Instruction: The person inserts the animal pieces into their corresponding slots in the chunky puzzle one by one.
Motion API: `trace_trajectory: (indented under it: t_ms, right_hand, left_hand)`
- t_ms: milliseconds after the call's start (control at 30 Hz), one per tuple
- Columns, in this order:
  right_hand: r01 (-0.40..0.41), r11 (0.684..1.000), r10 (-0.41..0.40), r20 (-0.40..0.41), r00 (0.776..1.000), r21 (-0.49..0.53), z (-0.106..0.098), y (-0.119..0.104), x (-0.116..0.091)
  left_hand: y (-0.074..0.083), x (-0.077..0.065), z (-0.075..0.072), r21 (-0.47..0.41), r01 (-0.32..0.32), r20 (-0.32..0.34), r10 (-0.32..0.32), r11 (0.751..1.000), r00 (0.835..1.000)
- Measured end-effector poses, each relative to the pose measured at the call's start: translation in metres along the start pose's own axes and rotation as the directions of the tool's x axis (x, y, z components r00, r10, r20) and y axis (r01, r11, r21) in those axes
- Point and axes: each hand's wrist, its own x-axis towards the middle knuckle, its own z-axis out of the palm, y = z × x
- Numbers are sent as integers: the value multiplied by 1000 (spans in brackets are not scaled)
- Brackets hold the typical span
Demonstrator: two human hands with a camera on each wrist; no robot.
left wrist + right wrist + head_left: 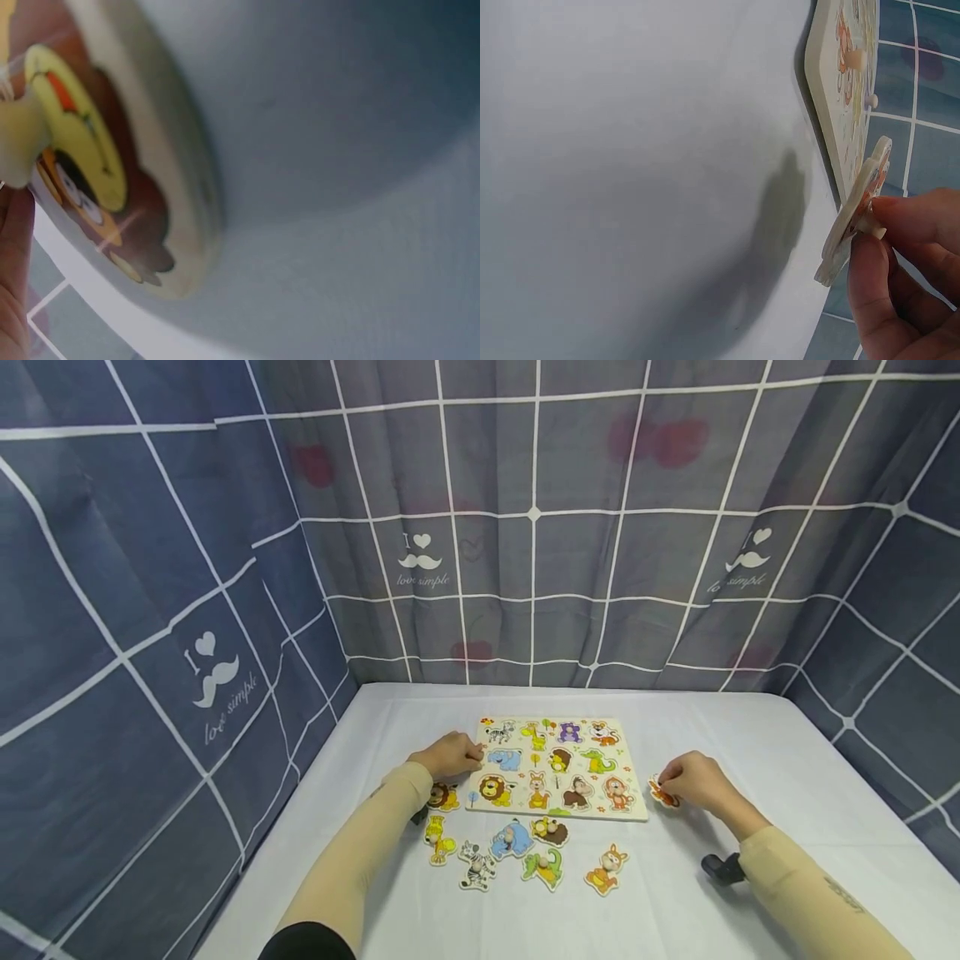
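A wooden animal puzzle board [525, 768] lies on the white table. My left hand [450, 756] holds it by the left edge, fingertips at the rim. To the right of the board, my right hand [701, 783] pinches the small peg of an orange animal puzzle piece [855, 217], apparently a tiger. That piece is tilted and raised off the cloth in the right wrist view. Close below my left wrist is a lion piece [444, 797], which looms large in the left wrist view with its knob. Only part of the left fingers [15, 262] shows there.
In front of the board lie loose pieces: a giraffe [438, 841], a zebra [477, 867], an elephant [512, 840], a hedgehog [550, 832], a crocodile [544, 868] and a kangaroo [605, 870]. Checked curtains [487, 560] surround the table's back and sides.
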Motion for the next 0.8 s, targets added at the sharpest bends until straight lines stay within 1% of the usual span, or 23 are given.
trace_trajectory:
  t_ms: [67,233,333,467,633,800]
  right_hand:
    - [7,1000,-7,-5,1000,4,1,-1,3]
    - [-9,1000,9,-11,1000,10,4,-4,8]
    - [-18,1000,18,-13,1000,19,6,-4,9]
    - [2,999,-1,-24,1000,34,8,-5,11]
    - [23,999,-21,-47,999,38,7,-7,16]
    - [28,998,-26,-47,999,52,8,-10,22]
  left_hand:
    - [0,0,0,0,2,-1,-2,1000,1000]
    - [-1,-1,0,-3,-16,-4,16,1000,1000]
    - [-1,-1,2,-9,-13,-4,13,1000,1000]
    - [0,-3,3,-13,4,1,-4,1000,1000]
    - [1,-2,2,-4,-11,-9,11,1000,1000]
    - [2,-2,1,4,-6,-7,6,1000,1000]
